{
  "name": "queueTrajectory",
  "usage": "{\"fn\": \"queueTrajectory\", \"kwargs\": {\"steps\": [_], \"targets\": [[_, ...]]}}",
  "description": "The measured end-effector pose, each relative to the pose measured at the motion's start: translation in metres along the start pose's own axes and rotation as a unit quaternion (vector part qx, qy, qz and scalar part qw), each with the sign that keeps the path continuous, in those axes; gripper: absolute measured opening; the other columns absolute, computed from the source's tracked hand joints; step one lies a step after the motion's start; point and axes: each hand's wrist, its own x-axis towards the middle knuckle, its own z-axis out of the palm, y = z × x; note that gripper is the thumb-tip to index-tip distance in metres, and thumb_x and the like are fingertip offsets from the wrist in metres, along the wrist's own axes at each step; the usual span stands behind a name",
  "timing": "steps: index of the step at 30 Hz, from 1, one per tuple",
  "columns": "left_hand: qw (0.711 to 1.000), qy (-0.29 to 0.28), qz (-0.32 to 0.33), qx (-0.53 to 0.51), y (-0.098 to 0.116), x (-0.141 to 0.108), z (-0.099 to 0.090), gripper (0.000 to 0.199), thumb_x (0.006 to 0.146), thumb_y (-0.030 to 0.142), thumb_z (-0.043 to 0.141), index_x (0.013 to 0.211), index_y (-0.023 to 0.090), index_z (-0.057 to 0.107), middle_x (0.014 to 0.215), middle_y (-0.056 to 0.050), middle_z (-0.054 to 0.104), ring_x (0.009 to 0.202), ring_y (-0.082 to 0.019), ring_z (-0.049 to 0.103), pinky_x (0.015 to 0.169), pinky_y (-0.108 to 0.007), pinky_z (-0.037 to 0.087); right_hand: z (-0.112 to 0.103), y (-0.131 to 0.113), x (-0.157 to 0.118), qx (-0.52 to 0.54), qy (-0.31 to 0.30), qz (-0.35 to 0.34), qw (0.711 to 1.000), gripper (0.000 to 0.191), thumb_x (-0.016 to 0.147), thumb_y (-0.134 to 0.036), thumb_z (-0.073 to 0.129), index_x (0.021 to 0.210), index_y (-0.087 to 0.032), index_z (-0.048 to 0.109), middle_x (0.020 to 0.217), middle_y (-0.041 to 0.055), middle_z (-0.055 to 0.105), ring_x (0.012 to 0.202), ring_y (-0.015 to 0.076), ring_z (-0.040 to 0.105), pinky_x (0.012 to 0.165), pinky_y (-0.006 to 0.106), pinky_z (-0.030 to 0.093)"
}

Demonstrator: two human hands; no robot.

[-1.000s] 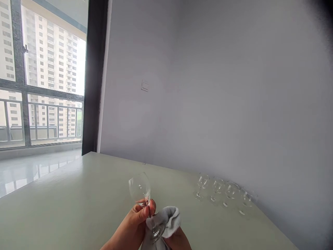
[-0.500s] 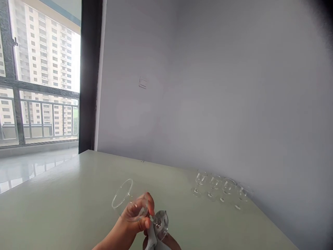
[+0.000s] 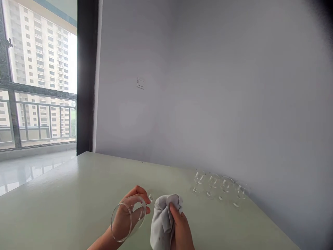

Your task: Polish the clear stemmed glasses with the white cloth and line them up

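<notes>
A clear stemmed glass (image 3: 142, 212) lies sideways in my left hand (image 3: 125, 217), its round rim toward me and to the left. The fingers and thumb close around the bowl near the stem, and the stem points right. My right hand (image 3: 182, 229) grips a bunched light grey cloth (image 3: 163, 217), thumb pressed on top of the folds. The cloth is just right of the glass, apart from it. The glass's foot is hard to make out against the table.
Several similar stemmed glasses stand upright in a row at the right, near the wall, the nearest-left being one glass (image 3: 199, 177). A pale green table (image 3: 78, 194) lies below. A light switch (image 3: 141, 83) is on the grey wall, with a window at the left.
The cloth has come up from below and moved off the glass's foot to the right, with my right hand now in fuller view. The glass has turned so its rim faces me more.
</notes>
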Motion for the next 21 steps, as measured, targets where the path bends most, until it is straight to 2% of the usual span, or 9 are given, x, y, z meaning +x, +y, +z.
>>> {"fn": "queueTrajectory", "kwargs": {"steps": [3,6,9,12,17,21], "targets": [[1.000,-0.025,-0.006,0.003,-0.006,-0.006,0.009,0.016,0.062,0.006,0.068,0.064,0.022,0.070,0.075,-0.004,0.054,0.064,-0.015,0.051,0.055,-0.024,0.040,0.015,-0.012,-0.005,0.075,-0.012,0.052,0.996,0.034,0.067,-0.052,0.068,0.076,-0.020,0.063,0.059,0.0009,0.064,0.058,0.0190,0.060,0.053,0.029,0.045],[1.000,-0.027,-0.006,0.007,-0.012,-0.013,0.017,0.015,0.064,0.007,0.068,0.064,0.022,0.071,0.074,-0.004,0.055,0.067,-0.017,0.052,0.055,-0.024,0.039,0.025,-0.018,-0.012,0.091,-0.100,0.036,0.990,0.032,0.066,-0.044,0.072,0.081,-0.016,0.065,0.061,0.0024,0.065,0.060,0.0189,0.060,0.055,0.028,0.044],[0.999,-0.029,-0.007,0.034,-0.014,-0.019,0.022,0.011,0.069,0.014,0.068,0.063,0.023,0.071,0.072,-0.004,0.055,0.064,-0.017,0.052,0.056,-0.024,0.040,0.025,-0.015,-0.012,0.099,-0.124,0.030,0.987,0.027,0.063,-0.036,0.076,0.076,-0.014,0.066,0.061,0.0024,0.064,0.057,0.0167,0.058,0.056,0.027,0.043],[0.998,-0.025,-0.001,0.066,-0.014,-0.022,0.022,0.009,0.070,0.019,0.069,0.063,0.024,0.071,0.073,-0.004,0.055,0.065,-0.017,0.053,0.061,-0.025,0.041,0.020,-0.008,-0.008,0.095,-0.109,0.024,0.989,0.028,0.058,-0.033,0.080,0.072,-0.014,0.065,0.061,0.0024,0.064,0.057,0.0153,0.056,0.054,0.026,0.041],[0.998,0.054,-0.010,0.010,-0.020,-0.021,0.014,0.009,0.069,0.018,0.069,0.067,0.026,0.073,0.080,-0.006,0.055,0.073,-0.020,0.051,0.062,-0.027,0.041,0.016,0.005,-0.004,0.027,-0.024,0.015,0.999,0.034,0.046,-0.034,0.085,0.066,-0.013,0.067,0.058,0.0027,0.065,0.056,0.0145,0.054,0.056,0.026,0.041],[0.995,0.076,0.033,0.059,-0.016,-0.017,0.005,0.012,0.072,0.017,0.066,0.071,0.027,0.073,0.084,-0.006,0.057,0.078,-0.021,0.052,0.063,-0.027,0.041,0.015,0.015,-0.006,-0.041,-0.020,-0.014,0.999,0.033,0.044,-0.034,0.085,0.060,-0.012,0.067,0.052,0.0000,0.059,0.049,0.0097,0.045,0.051,0.022,0.036]]}}
